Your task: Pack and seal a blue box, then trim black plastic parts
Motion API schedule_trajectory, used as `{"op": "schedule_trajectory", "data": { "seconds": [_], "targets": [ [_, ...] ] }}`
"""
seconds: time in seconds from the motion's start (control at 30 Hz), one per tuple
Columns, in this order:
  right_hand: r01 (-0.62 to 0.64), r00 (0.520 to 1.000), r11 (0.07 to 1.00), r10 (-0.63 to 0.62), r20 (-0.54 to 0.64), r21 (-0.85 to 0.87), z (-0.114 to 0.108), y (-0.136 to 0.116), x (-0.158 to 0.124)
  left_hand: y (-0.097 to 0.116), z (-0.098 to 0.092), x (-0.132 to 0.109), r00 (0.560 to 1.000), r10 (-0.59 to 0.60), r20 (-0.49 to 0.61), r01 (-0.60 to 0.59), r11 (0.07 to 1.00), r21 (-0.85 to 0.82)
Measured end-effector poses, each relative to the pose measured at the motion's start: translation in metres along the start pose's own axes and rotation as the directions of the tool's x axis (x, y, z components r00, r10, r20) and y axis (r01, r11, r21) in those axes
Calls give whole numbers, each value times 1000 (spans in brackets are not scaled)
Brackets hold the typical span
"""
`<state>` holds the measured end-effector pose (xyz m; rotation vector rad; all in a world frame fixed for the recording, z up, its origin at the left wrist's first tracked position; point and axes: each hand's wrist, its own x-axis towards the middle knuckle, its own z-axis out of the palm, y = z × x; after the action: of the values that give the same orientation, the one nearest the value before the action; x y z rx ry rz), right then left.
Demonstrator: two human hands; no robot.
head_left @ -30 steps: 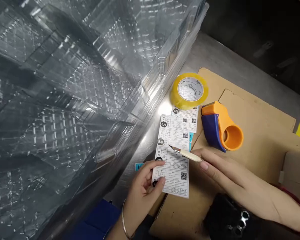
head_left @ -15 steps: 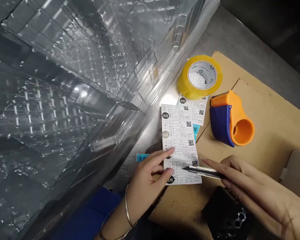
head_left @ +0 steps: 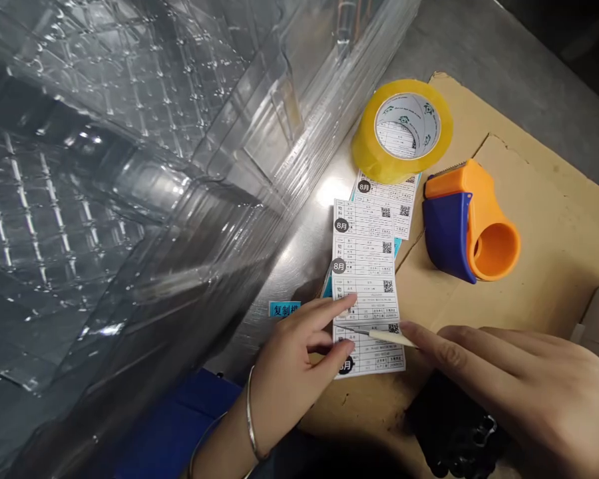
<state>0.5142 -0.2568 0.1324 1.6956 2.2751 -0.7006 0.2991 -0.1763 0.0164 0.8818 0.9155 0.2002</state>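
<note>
A strip of white printed labels (head_left: pixel 365 266) with QR codes lies on the metal table, its lower end over brown cardboard (head_left: pixel 539 219). My left hand (head_left: pixel 299 362), a bangle on its wrist, presses the strip down with spread fingertips on its left edge. My right hand (head_left: pixel 519 392) grips a thin pale-handled knife (head_left: pixel 379 334), with the index finger stretched along it. The blade lies across the strip near its lowest label, pointing left toward my left fingertips.
A yellow tape roll (head_left: pixel 402 130) sits on more labels above the strip. An orange and blue tape dispenser (head_left: pixel 469 226) lies on the cardboard to the right. A big stack of clear plastic trays (head_left: pixel 130 166) fills the left. A black object (head_left: pixel 454 432) lies under my right hand.
The knife went from higher on the strip down to its lowest label, then its tip slid left. My left fingers shifted up along the strip's edge. The camera view drifted.
</note>
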Motion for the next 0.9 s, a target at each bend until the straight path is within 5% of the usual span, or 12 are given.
{"op": "schedule_trajectory", "data": {
  "seconds": [0.9],
  "targets": [
    [-58,997,996,54,-57,-73,12,-17,3,2,1,-2,999,-42,12,41,999,22]
  ]
}}
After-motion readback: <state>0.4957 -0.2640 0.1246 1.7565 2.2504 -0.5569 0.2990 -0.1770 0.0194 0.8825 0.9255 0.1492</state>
